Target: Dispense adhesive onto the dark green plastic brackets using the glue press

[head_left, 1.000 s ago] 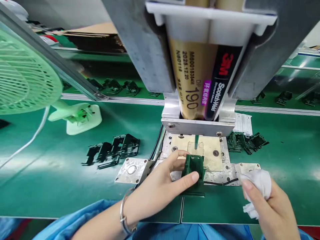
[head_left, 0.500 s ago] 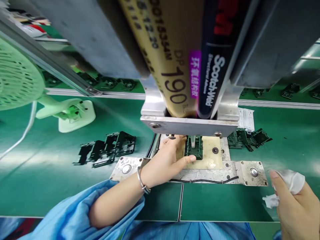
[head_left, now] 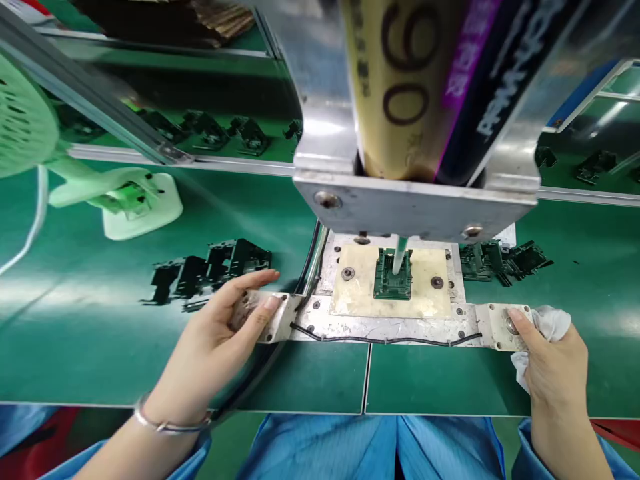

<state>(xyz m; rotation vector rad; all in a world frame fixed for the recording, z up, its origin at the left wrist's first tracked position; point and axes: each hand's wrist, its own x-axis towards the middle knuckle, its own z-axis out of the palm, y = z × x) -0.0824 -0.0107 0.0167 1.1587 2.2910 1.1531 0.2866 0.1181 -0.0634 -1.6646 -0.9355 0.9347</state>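
My left hand lies over the left button block of a metal fixture, fingers spread, thumb on its top face and forefinger stretched along its far side. The button itself is hidden. My right hand holds a crumpled white cloth in its curled fingers, while its thumb touches the button on the right button block. Between them a small dark green frame-like part sits on a cream plate. A dispensing nozzle points down into that part.
Above the fixture hangs a metal holder with an adhesive cartridge. Dark parts lie at left, more parts at right. A green fan stands at back left. Several parts line the strip behind.
My left hand has left the green part and moved left onto the left button block. My right hand, with the cloth, has come left to the right button. The view has shifted.
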